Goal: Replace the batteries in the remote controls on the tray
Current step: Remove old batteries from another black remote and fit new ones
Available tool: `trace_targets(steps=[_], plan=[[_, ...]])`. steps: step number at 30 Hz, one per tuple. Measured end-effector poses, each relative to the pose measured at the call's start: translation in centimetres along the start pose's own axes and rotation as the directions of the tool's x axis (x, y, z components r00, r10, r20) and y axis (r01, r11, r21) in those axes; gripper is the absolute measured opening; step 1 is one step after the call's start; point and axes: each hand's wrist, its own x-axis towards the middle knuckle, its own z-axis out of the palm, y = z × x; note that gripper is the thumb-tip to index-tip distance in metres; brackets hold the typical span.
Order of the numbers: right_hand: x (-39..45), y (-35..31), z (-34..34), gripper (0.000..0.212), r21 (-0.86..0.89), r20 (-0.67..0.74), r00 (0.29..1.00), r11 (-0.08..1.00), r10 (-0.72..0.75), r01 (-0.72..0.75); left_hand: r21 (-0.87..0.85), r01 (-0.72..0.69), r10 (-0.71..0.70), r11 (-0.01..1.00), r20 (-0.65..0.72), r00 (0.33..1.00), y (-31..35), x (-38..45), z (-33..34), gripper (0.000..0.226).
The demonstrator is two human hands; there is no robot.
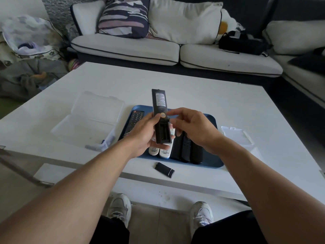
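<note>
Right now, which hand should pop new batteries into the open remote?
Probably the right hand: it holds nothing and hovers beside the empty battery slot, while the left hand grips the black remote.

Bare desk lies beyond the tray; an open box flanks its left, a lid its right.

Black remote, battery bay open, in left hand; right hand beside it, above blue tray
</note>
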Motion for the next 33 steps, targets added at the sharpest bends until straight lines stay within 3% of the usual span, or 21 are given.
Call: trace_targets(steps=[9, 19, 33], plan=[[-0.2, 0.5, -0.2, 0.01, -0.112, 0.026, 0.999, 0.993, 0.035, -0.032, 0.035, 0.032, -0.033, 0.999, 0.043, 0.999, -0.4, 0.2, 0.1, 0.025], [0.0, 0.7, -0.5, 0.021, -0.223, -0.029, 1.0, 0.975, -0.002, -0.005, 0.047, 0.044, -0.047, 0.998, 0.07, 0.996, -0.4, 0.1, 0.3, 0.025], [0.4, 1.7, -0.3, 0.023, -0.18, -0.06, 0.998, 0.983, 0.017, -0.027, 0.041, 0.077, -0.082, 0.996, 0.154, 0.985, -0.6, 0.1, 0.3, 0.027]])
